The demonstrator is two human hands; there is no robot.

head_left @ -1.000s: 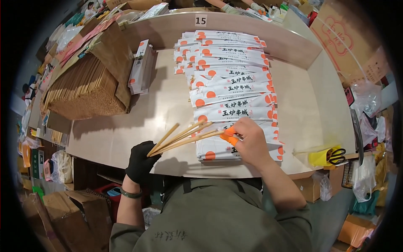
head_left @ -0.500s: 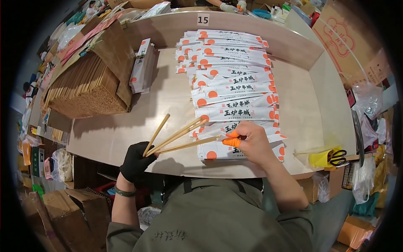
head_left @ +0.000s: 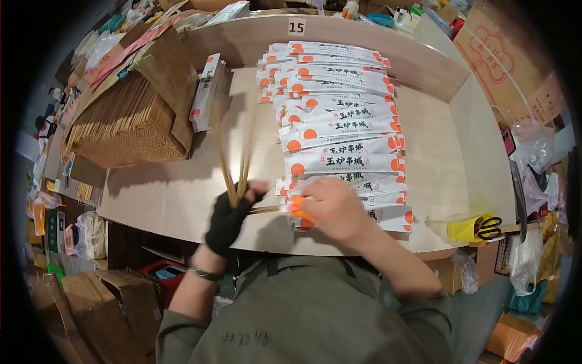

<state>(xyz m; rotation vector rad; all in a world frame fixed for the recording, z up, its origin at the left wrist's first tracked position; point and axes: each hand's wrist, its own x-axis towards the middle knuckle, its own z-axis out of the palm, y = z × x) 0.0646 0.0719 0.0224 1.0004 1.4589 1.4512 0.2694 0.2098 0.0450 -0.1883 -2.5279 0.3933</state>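
Left hand [head_left: 227, 223] clasps sticks [head_left: 244, 175] toward twelve and three o'clock. Right hand [head_left: 333, 209] sits at three, its hold unclear.

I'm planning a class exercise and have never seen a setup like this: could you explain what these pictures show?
There is no machine here: a person is working with two hands. The camera sits on their head and looks down, so the picture's left is their left; its fisheye lens bends straight edges.

On the table lies a long spread of white sleeves with orange dots. To its left are a smaller stack and an open brown pack full of sticks. Scissors are at the right edge.

The left hand, in a black glove, holds wooden sticks. The right hand, with orange finger covers, is over the sleeves; blur hides its exact grip.
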